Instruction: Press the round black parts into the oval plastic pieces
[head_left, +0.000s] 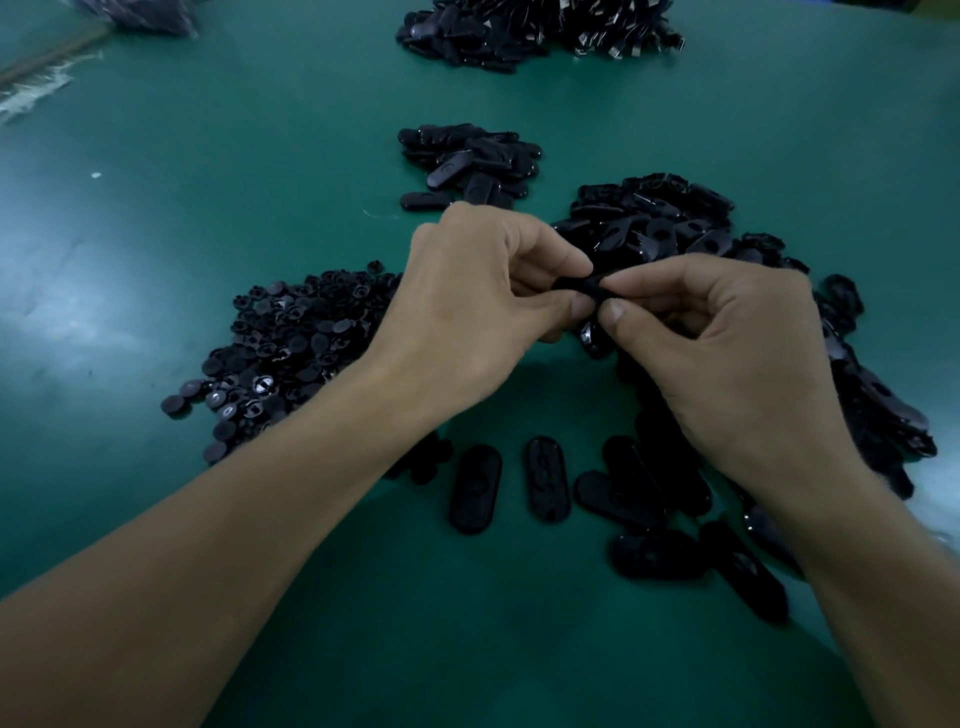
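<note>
Both hands met over the middle of the flat green table (208, 182). The left hand (483, 291) and the right hand (717, 353) each pinched, thumb against bent forefinger, the same small oval black plastic piece (579, 285). They held it just above the table between the fingertips, with the other fingers curled under. The fingers covered most of the piece, so it could not be told whether a round part sat in it.

Left of the hands lay a broad heap of round black parts (291, 343), spreading towards the near left. On the right, just beyond the hands, lay a large heap of oval black plastic pieces (654, 218), which ran on under the right forearm to the near right. A few loose oval pieces (475, 488) lay singly on the near side, between the forearms.

Farther off, beyond the left hand, was a smaller heap of oval pieces (467, 161). These looked like finished ones set apart, though that was only a guess. At the far edge sat a much larger dark pile (540, 26) with pale glints in it, too blurred to name.

The work seemed to be in mid-run, with one piece in hand at the pressing step. If the smaller heap was the finished stock, little was done, and both supply heaps were large, so most of the job seemed left.
</note>
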